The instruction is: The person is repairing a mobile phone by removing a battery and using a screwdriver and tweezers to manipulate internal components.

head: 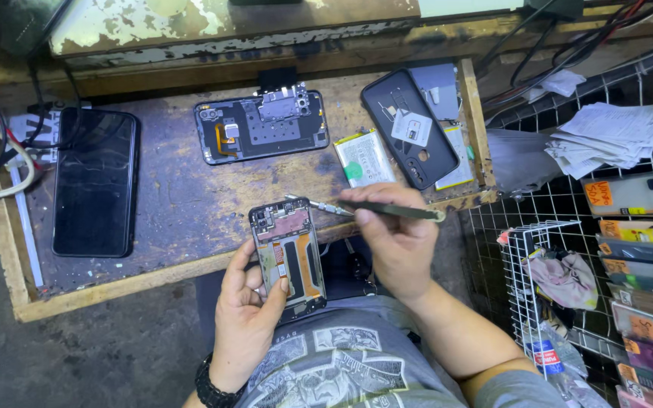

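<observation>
Lower centre of the frame: left hand [245, 321] cradling an opened phone [289, 257], fingers [284, 285] clenched around its edges, thumb side on the left rim, exposed boards and orange flex cables facing up. Phone held just off the near edge of the worn wooden surface [175, 204], above the lap. Right hand [396, 242] just right of it, fingers grasping a slim dark screwdriver [387, 209], metal tip pointing left and meeting the phone's upper right corner.

Step in hand, by the look of it: working a screw or small part at the top of the open phone. Next move likely calls for a steady left grip and fine control at the tip, since parts there look tiny.

Elsewhere on the surface: 1 black phone [96, 181] face up at left, 1 stripped rear frame [262, 126] at upper centre, a battery [364, 159] beside it, a black case [410, 128] at upper right. Wire rack [538, 249] with packaged cases at far right.
</observation>
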